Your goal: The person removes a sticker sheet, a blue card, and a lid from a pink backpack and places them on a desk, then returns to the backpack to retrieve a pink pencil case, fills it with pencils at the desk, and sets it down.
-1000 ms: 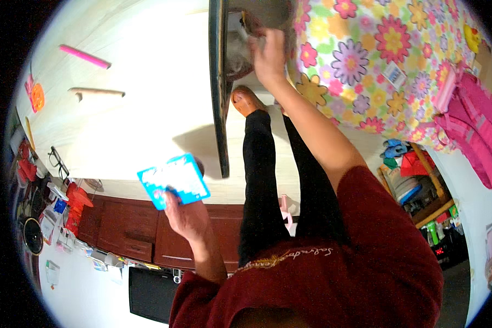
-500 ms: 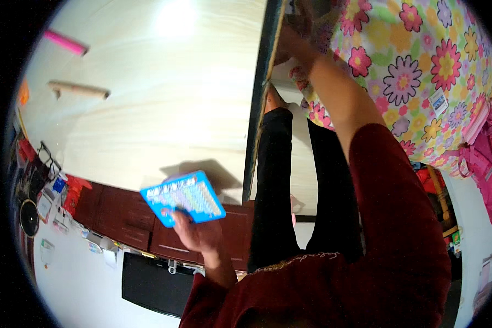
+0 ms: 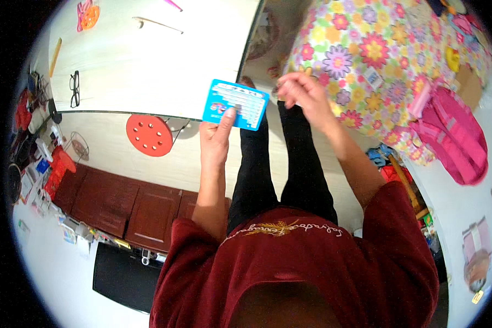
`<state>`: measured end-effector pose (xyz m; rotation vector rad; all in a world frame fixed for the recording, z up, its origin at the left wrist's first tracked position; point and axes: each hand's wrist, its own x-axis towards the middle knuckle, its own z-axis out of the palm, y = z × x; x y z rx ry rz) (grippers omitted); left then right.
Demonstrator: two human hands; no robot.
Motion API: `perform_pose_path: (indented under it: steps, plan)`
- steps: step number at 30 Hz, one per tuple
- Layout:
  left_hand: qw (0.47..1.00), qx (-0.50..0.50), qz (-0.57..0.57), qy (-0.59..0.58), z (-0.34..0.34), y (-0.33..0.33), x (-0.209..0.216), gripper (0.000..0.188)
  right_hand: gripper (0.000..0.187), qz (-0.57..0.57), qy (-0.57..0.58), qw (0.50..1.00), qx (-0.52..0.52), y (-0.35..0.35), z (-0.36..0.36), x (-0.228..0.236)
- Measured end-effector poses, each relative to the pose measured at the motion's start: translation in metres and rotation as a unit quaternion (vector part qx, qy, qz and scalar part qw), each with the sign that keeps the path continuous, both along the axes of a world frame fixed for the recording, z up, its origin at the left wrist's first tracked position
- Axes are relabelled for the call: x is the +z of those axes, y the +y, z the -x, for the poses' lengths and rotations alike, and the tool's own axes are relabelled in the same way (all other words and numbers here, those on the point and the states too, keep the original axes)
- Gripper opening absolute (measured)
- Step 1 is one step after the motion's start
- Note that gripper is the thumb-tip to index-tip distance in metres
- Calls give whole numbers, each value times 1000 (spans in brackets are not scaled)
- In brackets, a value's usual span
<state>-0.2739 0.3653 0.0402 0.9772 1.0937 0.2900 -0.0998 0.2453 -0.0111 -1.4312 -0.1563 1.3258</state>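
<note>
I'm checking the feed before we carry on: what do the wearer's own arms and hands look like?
Both the left hand and right hand are gloveless, with bare forearms. The left sleeve and right sleeve are loose, plain dark red cloth. No watch, bracelet or cable shows at either wrist; rings I cannot tell.

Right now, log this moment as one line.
left hand: holding blue card | right hand: no object visible, near floral cloth | table: black-framed glasses on top

Red stool (image 3: 148,135), black glasses (image 3: 76,88)
</note>
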Motion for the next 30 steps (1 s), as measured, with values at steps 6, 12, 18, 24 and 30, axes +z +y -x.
perform_pose_path:
  steps: [6, 12, 18, 24, 30]
  plan:
    - [994, -77, 61, -45, -2, -26, 43, 20, 15, -7, -29, 999, 15, -14, 17, 117]
    - [972, -26, 174, -157, -26, -34, 123, 31, 14, -8, -26, 997, -78, -43, 43, 182]
    - [968, -145, 86, -185, -11, -35, 163, 24, 12, -31, 90, 938, -333, -61, 62, 220]
    - [974, -166, 40, -151, 15, -27, 175, 38, 9, -44, 12, 947, -318, -78, 54, 245]
    - [975, -78, 61, -200, 40, -14, 198, 76, 12, -21, -96, 974, -205, -49, 67, 264]
